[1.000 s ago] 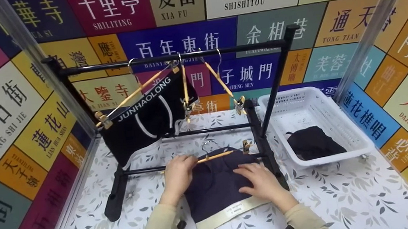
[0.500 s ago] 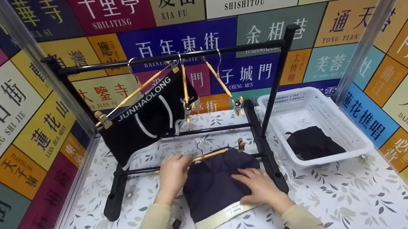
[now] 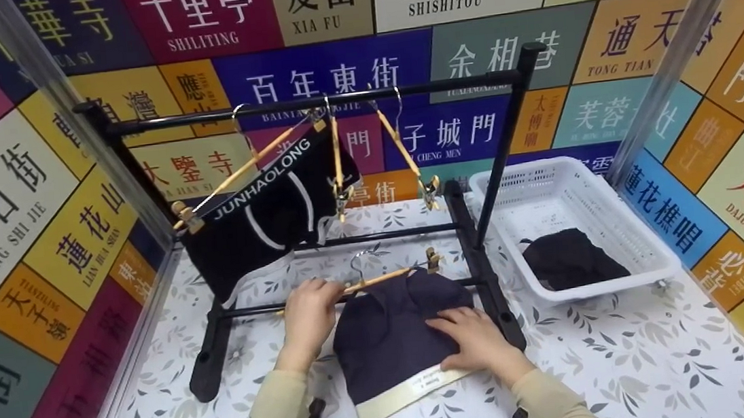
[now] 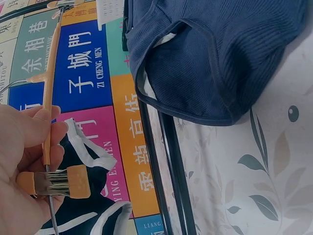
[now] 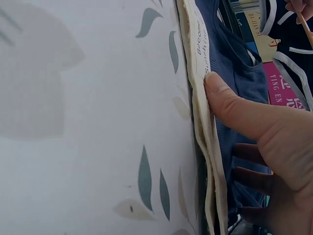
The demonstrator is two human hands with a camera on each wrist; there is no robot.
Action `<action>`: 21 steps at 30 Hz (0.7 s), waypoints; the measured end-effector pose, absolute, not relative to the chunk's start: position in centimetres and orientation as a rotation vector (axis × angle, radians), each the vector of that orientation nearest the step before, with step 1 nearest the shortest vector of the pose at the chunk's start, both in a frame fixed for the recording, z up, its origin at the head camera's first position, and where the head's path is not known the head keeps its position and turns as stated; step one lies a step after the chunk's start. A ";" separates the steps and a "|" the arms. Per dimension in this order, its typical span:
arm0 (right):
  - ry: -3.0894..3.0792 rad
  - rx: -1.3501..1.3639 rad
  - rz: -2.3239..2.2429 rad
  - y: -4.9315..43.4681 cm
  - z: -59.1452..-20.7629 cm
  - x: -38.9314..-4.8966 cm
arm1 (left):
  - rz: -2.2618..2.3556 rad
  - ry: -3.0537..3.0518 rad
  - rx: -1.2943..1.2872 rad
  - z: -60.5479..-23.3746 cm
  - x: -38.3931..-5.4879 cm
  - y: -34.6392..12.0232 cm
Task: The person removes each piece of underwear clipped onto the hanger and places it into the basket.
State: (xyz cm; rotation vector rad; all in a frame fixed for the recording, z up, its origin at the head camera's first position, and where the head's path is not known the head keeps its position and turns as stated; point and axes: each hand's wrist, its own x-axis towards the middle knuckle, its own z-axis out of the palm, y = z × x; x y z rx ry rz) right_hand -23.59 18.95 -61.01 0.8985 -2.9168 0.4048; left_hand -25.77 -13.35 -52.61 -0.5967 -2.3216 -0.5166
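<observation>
My left hand grips one end of a clip hanger, held above the table at the foot of the rack. In the left wrist view my fingers pinch its wooden rod beside a clip. Below the hanger a navy ribbed sports bra lies on the table, its cream band toward me. My right hand rests on the bra's right side with fingers spread. The right wrist view shows the thumb lying at the lettered band, with the other fingers over the navy cloth.
A black rack stands behind, with black boxer briefs clipped to a hanger at left. Two bare clip hangers hang to their right. At right a white basket holds a dark garment. Lettered panels enclose the table.
My left hand and the hanger have shifted to the left. The right hand has moved slightly down the bra, its thumb now at the band.
</observation>
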 end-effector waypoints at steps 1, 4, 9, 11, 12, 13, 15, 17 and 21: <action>-2.914 0.896 0.405 19.0 -61.0 -23.6 | -0.520 -2.331 -0.595 -52.6 -25.7 -13.4; -2.904 0.895 0.410 19.1 -61.0 -23.5 | -0.528 -2.352 -0.586 -52.7 -25.7 -13.5; -2.893 0.890 0.423 19.1 -61.1 -23.3 | -0.530 -2.349 -0.583 -52.8 -25.6 -13.4; -2.889 0.887 0.423 19.1 -61.2 -23.3 | -0.529 -2.335 -0.584 -52.9 -25.6 -13.3; -2.886 0.888 0.419 19.0 -61.2 -23.3 | -0.529 -2.330 -0.585 -53.0 -25.7 -13.3; -2.886 0.886 0.415 19.0 -61.3 -23.3 | -0.529 -2.325 -0.587 -53.1 -25.7 -13.3; -2.879 0.884 0.409 19.0 -61.4 -23.3 | -0.532 -2.324 -0.591 -53.1 -25.7 -13.2; -2.870 0.881 0.410 18.9 -61.5 -23.3 | -0.532 -2.326 -0.593 -53.2 -25.7 -13.2; -2.837 0.876 0.432 18.8 -61.6 -23.2 | -0.537 -2.323 -0.596 -53.2 -25.6 -13.1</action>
